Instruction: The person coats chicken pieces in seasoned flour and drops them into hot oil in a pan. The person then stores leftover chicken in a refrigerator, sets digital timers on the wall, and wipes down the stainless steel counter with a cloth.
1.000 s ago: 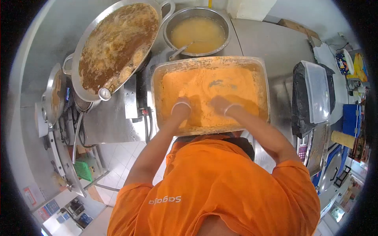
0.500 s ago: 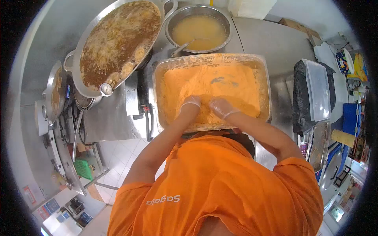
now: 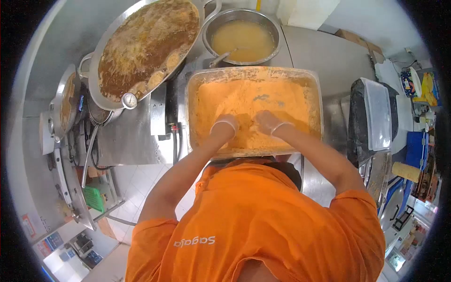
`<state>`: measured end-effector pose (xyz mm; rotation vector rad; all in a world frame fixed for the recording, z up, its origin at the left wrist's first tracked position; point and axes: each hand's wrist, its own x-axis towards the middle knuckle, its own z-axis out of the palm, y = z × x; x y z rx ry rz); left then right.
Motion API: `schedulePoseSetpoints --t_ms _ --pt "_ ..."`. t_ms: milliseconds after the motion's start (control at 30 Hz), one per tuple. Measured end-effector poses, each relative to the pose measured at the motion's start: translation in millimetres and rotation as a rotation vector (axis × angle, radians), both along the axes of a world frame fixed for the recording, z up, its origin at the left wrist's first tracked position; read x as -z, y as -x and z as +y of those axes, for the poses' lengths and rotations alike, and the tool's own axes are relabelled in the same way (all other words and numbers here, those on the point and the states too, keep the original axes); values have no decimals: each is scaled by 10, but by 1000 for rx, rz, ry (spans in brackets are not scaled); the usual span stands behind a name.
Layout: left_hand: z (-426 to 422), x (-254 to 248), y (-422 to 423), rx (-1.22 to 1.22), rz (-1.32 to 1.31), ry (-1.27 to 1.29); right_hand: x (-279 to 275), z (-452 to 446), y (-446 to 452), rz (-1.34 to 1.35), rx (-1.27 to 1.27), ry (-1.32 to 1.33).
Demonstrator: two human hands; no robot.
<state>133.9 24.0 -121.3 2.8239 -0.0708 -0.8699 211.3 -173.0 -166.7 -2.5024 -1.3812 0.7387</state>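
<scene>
A wide metal tray (image 3: 318, 87) holds a layer of orange breading flour (image 3: 235, 96), with a few dark bare patches behind my hands. My left hand (image 3: 228, 122), in a clear plastic glove, is curled down into the flour at the tray's middle left. My right hand (image 3: 268, 123), also gloved, curls into the flour a short way to the right. The fingertips of both hands are sunk in or turned away, so whatever they grasp is hidden. The flour between the hands is heaped and uneven.
Behind the left side stands a large wok (image 3: 94, 70) of bubbling oil with a dial thermometer (image 3: 129, 100) at its rim. A steel bowl (image 3: 278, 40) of cloudy yellowish liquid holds a ladle (image 3: 220, 59). At right lies a clear plastic lid (image 3: 378, 113) on black plastic.
Both hands have shifted slightly within the flour, the right one lifting a little toward the back. The flour between them is more disturbed. The whole view has also shifted slightly.
</scene>
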Motion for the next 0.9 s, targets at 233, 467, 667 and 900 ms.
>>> schedulePoseSetpoints --t_ms 233,467,667,900 --pt "-8 527 39 -330 -55 120 258 -6 22 29 40 -142" --pt "-53 549 89 -593 -98 140 -90 -51 103 56 121 -27" --pt "92 899 -46 -435 -365 -9 -420 74 -181 80 226 335" --pt "299 527 -591 -612 -303 3 -74 268 -420 -20 478 106"
